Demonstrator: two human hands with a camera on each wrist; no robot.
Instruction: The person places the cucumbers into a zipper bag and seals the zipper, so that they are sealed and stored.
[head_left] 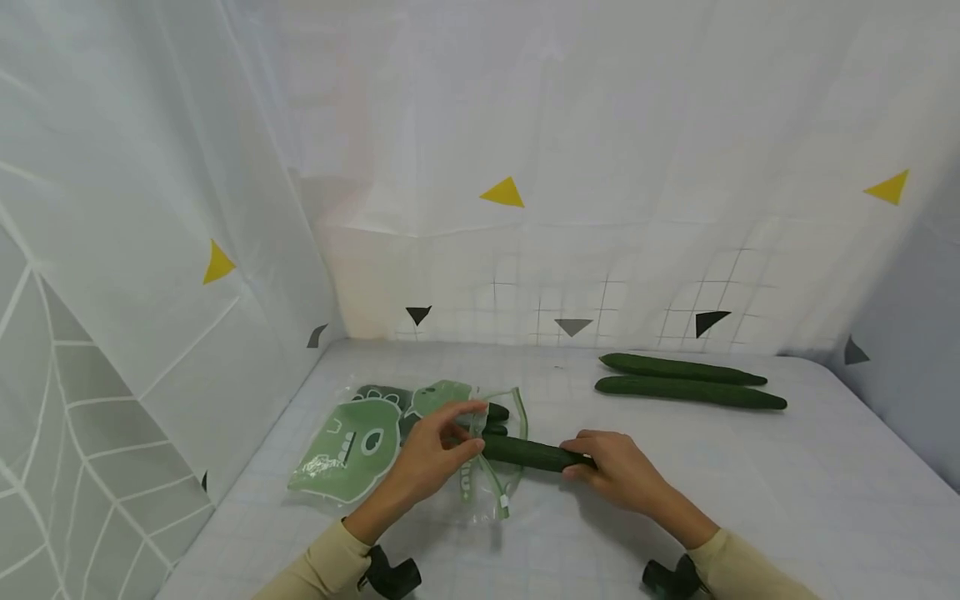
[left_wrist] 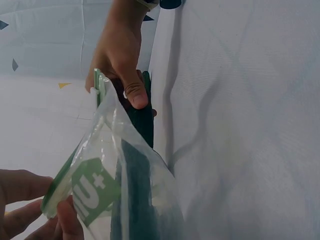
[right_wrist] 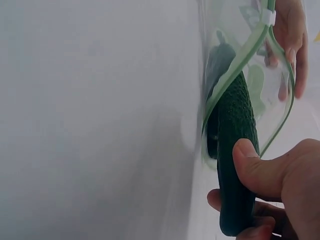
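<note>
My right hand grips one end of a dark green cucumber, thumb on top and fingers beneath. The cucumber's other end is inside the mouth of a clear zip bag printed with a green cartoon face. With thumb and fingers, my left hand pinches the bag's upper edge, seen close up in the left wrist view at the green zip strip. The mouth gapes around the cucumber, and a white slider sits on the zip. More cucumbers lie inside the bag, partly hidden by the print.
Two loose cucumbers, one behind and one in front, lie side by side at the back right of the white-covered table. White sheeting with yellow and dark triangles stands behind and at both sides.
</note>
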